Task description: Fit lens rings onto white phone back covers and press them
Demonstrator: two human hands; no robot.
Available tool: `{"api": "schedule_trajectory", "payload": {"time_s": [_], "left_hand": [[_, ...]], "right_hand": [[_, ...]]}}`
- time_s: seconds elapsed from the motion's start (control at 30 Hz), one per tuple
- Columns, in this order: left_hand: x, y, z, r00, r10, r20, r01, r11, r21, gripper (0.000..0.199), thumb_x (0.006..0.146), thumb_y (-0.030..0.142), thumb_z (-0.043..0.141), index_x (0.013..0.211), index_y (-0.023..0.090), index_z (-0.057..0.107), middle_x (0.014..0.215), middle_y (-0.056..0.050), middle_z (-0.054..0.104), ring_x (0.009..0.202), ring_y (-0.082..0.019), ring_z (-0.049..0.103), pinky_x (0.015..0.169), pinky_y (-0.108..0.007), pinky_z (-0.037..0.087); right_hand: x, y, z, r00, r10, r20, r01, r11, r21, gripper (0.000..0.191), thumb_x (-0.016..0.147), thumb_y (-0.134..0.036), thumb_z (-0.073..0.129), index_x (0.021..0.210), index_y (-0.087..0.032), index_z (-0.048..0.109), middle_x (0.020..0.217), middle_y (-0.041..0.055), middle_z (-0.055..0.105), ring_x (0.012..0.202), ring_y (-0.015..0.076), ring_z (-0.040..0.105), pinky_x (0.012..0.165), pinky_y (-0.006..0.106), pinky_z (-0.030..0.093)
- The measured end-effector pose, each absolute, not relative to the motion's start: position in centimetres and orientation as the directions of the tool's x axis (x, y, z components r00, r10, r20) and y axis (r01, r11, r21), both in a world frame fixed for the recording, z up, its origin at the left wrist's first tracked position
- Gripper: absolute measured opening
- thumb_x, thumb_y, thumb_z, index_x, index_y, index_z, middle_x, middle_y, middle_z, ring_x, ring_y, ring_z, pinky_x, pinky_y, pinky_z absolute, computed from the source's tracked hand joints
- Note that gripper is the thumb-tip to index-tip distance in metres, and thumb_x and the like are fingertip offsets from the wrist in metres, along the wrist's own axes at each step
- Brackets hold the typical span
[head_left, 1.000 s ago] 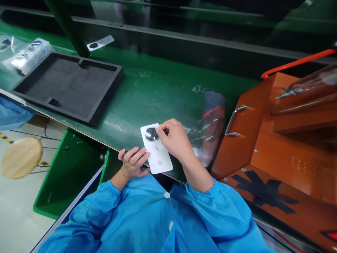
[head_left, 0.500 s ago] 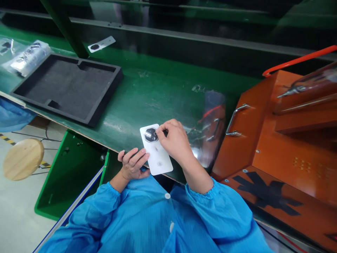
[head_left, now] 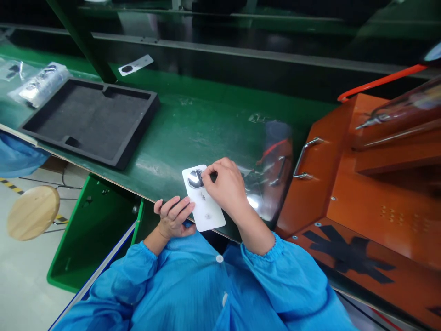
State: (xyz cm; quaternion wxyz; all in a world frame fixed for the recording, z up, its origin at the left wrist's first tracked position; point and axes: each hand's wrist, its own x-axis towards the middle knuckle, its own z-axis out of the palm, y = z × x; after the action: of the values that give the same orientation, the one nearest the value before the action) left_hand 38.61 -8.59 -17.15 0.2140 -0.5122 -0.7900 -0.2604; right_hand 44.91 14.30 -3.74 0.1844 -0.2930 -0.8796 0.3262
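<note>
A white phone back cover [head_left: 207,209] with rounded corners has a dark, glossy octagonal camera window [head_left: 195,179] near its top end and small grey marks lower down. My left hand [head_left: 175,216] grips its left edge, fingers on top and thumb low. At the window's right side, my right hand [head_left: 225,186] has thumb and forefinger pinched together. Whatever lies between those fingertips is too small to make out. Both hands are just above the bench's front edge.
On the green bench [head_left: 193,124] lie a black foam tray [head_left: 96,119], plastic-bagged parts [head_left: 44,85] and another white panel [head_left: 136,65]. An orange machine [head_left: 365,184] with a metal handle stands to the right. Below left are a green bin [head_left: 89,234] and a wooden stool [head_left: 33,212].
My right hand has shifted slightly left over the camera window, its pinch still closed. The left hand keeps its hold on the cover. The whole view has moved a little.
</note>
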Motion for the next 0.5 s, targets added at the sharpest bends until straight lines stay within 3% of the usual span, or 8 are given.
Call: {"api": "schedule_trajectory", "payload": {"time_s": [0.1, 0.23, 0.3, 0.4, 0.5], "left_hand": [[38.6, -8.6, -17.3, -0.372, 0.691, 0.620, 0.924, 0.342, 0.172, 0.057, 0.081, 0.082, 0.057, 0.111, 0.038, 0.079, 0.107, -0.006, 0.078, 0.118, -0.033, 0.060, 0.119, -0.053, 0.026], [38.7, -8.3, -16.3, -0.328, 0.677, 0.659, 0.935, 0.334, 0.123, 0.055, 0.086, 0.078, 0.053, 0.116, 0.038, 0.078, 0.110, -0.004, 0.080, 0.116, -0.032, 0.063, 0.121, -0.052, 0.023], [38.7, -8.2, -15.7, -0.308, 0.678, 0.667, 0.943, 0.312, 0.118, 0.054, 0.091, 0.072, 0.051, 0.124, 0.038, 0.076, 0.115, -0.004, 0.080, 0.117, -0.032, 0.064, 0.122, -0.051, 0.022], [38.5, -8.1, -14.7, -0.258, 0.675, 0.691, 0.962, 0.247, 0.118, 0.059, 0.097, 0.056, 0.045, 0.145, 0.028, 0.064, 0.124, -0.009, 0.077, 0.119, -0.031, 0.066, 0.123, -0.050, 0.024], [37.9, -8.3, -14.2, -0.195, 0.656, 0.729, 0.977, 0.196, 0.085, 0.069, 0.099, 0.045, 0.038, 0.161, 0.015, 0.044, 0.124, -0.016, 0.076, 0.116, -0.032, 0.069, 0.120, -0.049, 0.028]], "right_hand": [[45.2, 14.3, -3.4, -0.742, 0.649, 0.167, 0.420, 0.644, -0.639, 0.009, 0.093, -0.024, 0.060, 0.090, -0.021, 0.068, 0.106, 0.0127, 0.064, 0.108, 0.0333, 0.060, 0.091, 0.047, 0.049], [48.1, 13.3, -1.2, -0.721, 0.600, 0.346, 0.392, 0.765, -0.511, 0.030, 0.101, -0.025, 0.055, 0.127, -0.015, 0.066, 0.120, 0.0187, 0.066, 0.113, 0.0357, 0.062, 0.091, 0.049, 0.052], [50.5, 12.3, -0.5, -0.799, 0.460, 0.388, 0.262, 0.846, -0.465, 0.035, 0.106, -0.029, 0.053, 0.137, -0.015, 0.062, 0.129, 0.0193, 0.068, 0.117, 0.0355, 0.065, 0.094, 0.050, 0.055], [54.0, 10.3, -1.3, -0.929, 0.191, 0.317, 0.028, 0.890, -0.454, 0.055, 0.105, -0.036, 0.061, 0.153, -0.011, 0.051, 0.152, 0.0217, 0.060, 0.137, 0.0387, 0.060, 0.104, 0.057, 0.057], [56.1, 8.5, -2.7, -0.932, 0.074, 0.355, -0.069, 0.925, -0.374, 0.045, 0.104, -0.016, 0.055, 0.148, -0.009, 0.056, 0.151, 0.0202, 0.062, 0.141, 0.0352, 0.060, 0.110, 0.055, 0.059]]}}
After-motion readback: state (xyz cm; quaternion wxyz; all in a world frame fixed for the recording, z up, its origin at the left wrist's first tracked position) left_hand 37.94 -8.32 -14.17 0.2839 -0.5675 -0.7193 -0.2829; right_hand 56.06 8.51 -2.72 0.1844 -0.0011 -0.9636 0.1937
